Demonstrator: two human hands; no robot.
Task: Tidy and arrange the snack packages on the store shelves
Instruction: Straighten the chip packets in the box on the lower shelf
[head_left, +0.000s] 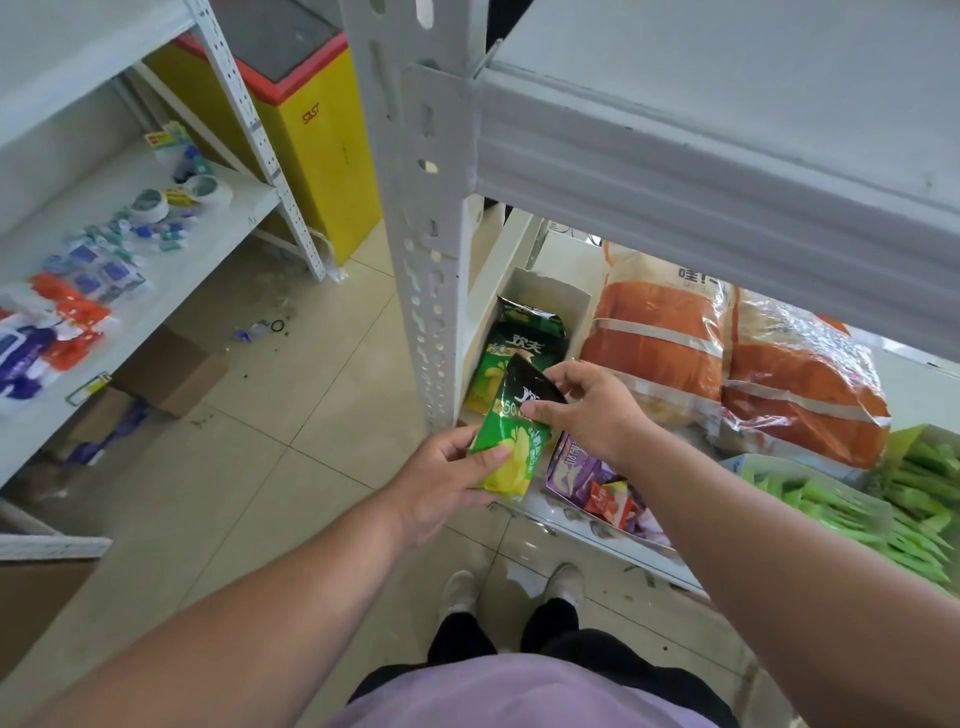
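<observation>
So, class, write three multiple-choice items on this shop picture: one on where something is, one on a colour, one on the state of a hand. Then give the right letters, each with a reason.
1. Where does the white box of green packets stand?
A. on the floor by the freezer
B. at the left end of the shelf, beside the upright post
C. on top of the orange bags

2. What colour is the body of the freezer behind the post?
A. yellow
B. blue
C. grey

3. How is the green snack packet held?
A. by the left hand alone
B. it lies loose on the shelf
C. by both hands

Answers: 1 B, the box sits against the post, left of the orange bags. 2 A, its front is yellow under a red rim. 3 C, the left hand grips its lower end and the right hand pinches its top.
</observation>
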